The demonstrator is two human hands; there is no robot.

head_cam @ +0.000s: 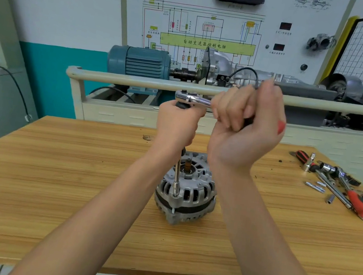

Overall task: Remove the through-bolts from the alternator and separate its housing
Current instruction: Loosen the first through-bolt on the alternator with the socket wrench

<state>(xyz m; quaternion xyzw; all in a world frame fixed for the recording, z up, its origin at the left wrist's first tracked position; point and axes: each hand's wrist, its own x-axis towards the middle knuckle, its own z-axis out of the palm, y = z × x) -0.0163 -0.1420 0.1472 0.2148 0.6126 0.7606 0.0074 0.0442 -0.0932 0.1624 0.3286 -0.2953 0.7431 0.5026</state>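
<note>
Where the grained, pale-wood workbench (52, 189) fills the lower view, a white training panel (213, 37) printed with a coloured wiring diagram stands behind it at twelve o'clock, with a ribbed blue-grey electric motor (140, 61) coupled to a cast-metal gearbox (220, 68) at its foot. The alternator (187, 196) sits near the bench's middle, shaft end up: a round, slotted aluminium casting with a dark band round its waist. A slim chrome extension bar (177, 176) stands upright on a bolt at the alternator's nine o'clock edge. The left hand (177, 125) is curled round the upper part of that bar, just below the polished ratchet (193, 98). The right hand (245, 127) is closed in a fist round the ratchet's handle, which points toward three o'clock. At the bench's three o'clock edge lie loose tools (342, 183): red-and-black handles, chrome bars and small sockets.
</note>
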